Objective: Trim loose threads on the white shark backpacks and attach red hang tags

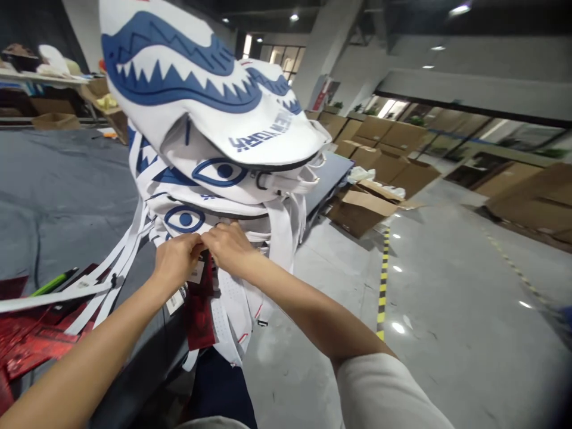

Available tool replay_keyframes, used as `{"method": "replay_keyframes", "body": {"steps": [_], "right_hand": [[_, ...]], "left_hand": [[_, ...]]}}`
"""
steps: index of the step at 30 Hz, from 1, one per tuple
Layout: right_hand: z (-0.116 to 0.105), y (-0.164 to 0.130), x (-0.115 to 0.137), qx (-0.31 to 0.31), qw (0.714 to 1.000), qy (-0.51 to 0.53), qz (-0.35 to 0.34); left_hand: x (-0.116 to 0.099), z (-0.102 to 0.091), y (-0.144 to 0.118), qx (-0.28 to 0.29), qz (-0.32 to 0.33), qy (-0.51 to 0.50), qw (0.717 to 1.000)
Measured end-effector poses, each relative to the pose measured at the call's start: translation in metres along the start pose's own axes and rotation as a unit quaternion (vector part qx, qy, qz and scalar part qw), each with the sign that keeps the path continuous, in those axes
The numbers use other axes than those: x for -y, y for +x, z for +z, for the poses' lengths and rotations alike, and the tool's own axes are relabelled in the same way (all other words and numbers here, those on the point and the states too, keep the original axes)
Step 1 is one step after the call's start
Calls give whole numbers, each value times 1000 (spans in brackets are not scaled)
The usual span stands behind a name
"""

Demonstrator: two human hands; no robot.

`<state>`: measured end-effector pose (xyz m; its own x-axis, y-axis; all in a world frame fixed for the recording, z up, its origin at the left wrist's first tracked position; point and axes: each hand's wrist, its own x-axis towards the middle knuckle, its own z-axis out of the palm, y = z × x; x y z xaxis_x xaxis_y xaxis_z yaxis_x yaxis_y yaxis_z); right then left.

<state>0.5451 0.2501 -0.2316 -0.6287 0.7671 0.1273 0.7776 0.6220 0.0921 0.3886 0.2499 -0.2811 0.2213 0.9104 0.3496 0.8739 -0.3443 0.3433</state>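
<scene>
A: Where are your hands?

B: Your left hand (pixel 176 257) and right hand (pixel 230 247) meet fingertip to fingertip at the bottom of the stack of white caps (pixel 210 119). Both grips are pinched closed on something small between them at the lowest cap's edge; you cannot tell exactly what, since the fingers hide it.

A: And the stack itself?

B: It rises straight above your grips, tilted toward you, each cap printed with blue shark teeth and a blue eye. The top cap's brim juts out to the right, over your right hand.

A: What hangs around the grips?

B: White straps (pixel 111 268) trail down and out to the left of your left grip, across the grey tabletop (pixel 58 190). Just below both grips hang paper tags (pixel 195 273) and a dark red piece, with more white cloth under your right wrist.

A: Anything farther out?

B: Red sheets (pixel 27 339) lie on the tabletop well left of your left forearm, a green pen (pixel 53 281) just above them. Far right of your right grip, cardboard boxes (pixel 364 208) sit on the shiny floor (pixel 447 298) by a yellow-and-black stripe (pixel 382 292).
</scene>
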Motion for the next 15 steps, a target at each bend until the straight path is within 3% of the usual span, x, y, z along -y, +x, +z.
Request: {"method": "replay_keyframes", "body": {"steps": [4,9,11,15], "right_hand": [[-1,1,-1,5,1000,-8,-3],[-3,-6,-4,5,999,-16,-28],[-5,-8,-4,8,999,-19,-39],[-10,-7,-3,43,998,-19,-32]], "left_hand": [[3,1,1,-15,11,-52,998],[14,-2,-2,42,54,-218,974],[13,-5,-3,49,56,-204,976],[2,-7,1,23,23,-76,997]]}}
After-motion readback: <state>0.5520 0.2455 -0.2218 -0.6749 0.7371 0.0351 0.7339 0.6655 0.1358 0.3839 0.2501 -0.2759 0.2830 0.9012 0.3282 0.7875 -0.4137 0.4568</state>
